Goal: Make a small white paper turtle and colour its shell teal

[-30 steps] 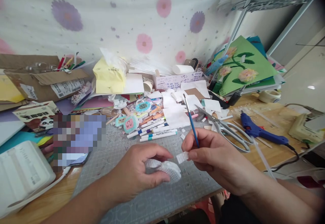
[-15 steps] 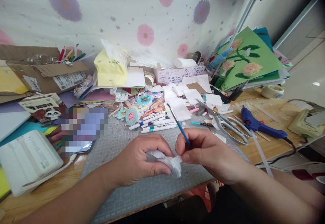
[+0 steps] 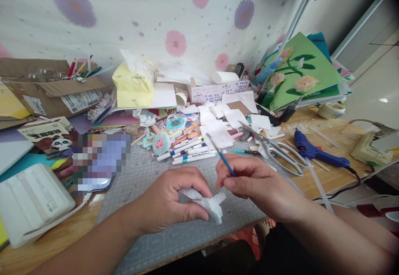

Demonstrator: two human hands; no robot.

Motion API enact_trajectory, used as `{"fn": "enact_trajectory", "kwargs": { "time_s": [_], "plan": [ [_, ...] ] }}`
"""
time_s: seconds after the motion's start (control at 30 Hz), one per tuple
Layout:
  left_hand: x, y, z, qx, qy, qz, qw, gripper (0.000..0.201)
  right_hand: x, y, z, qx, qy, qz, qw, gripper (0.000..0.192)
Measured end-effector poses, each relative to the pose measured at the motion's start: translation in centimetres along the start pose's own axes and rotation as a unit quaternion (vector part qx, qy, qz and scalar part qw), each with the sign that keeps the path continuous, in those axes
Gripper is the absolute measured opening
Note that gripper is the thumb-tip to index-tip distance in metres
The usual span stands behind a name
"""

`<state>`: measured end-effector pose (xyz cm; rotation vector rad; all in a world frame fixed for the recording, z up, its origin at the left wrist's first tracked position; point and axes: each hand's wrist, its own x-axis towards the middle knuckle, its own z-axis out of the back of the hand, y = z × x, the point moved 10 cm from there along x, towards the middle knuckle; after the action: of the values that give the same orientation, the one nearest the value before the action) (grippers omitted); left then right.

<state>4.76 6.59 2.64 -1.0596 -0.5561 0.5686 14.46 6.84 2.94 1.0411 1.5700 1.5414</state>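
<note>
Nearest, over the grey cutting mat [image 3: 146,175]: left hand [image 3: 170,202] curled, fingers and thumb pinching a crumpled piece of white mesh fabric [image 3: 207,203] just above the mat. Right beside it, right hand [image 3: 252,183] with fingers closed around a blue-handled paintbrush [image 3: 222,155], bristle end tilted up and away, fingertips close to the fabric's upper edge. Beyond the hands, white marker pens [image 3: 190,152] and a round teal craft piece [image 3: 161,143]. To the right, scissors [image 3: 274,150] and a blue glue gun [image 3: 314,152] on the wooden table [image 3: 330,179]. Farther back, yellow tissue pack [image 3: 132,86], green flower card [image 3: 301,73], flowered backdrop [image 3: 174,21].
</note>
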Motion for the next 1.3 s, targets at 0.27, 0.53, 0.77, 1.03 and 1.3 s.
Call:
{"fn": "enact_trajectory", "kwargs": {
  "time_s": [0.27,0.53,0.77,1.03,1.3],
  "plan": [
    [-0.3,-0.4,1.9,0.049,-0.103,0.001,0.993,0.014,-4.3,1.0,5.0,-0.051,-0.217,0.088,0.971,0.018],
    [-0.6,-1.5,2.3,0.092,-0.146,-0.04,0.984,0.016,-4.5,0.0,0.9,0.064,-0.158,0.101,0.98,0.008],
    [-0.7,-1.6,2.3,0.098,-0.144,-0.045,0.984,0.016,-3.8,0.0,0.9,0.038,-0.182,0.143,0.972,0.008],
    [-0.7,-1.1,2.6,0.063,-0.15,-0.016,0.987,0.017,-3.5,-0.7,1.1,0.039,-0.2,0.121,0.971,0.014],
    [-0.9,0.9,2.4,-0.048,-0.144,0.061,0.987,0.018,-3.5,-1.4,1.4,0.054,-0.192,0.088,0.976,0.012]
  ]
}}
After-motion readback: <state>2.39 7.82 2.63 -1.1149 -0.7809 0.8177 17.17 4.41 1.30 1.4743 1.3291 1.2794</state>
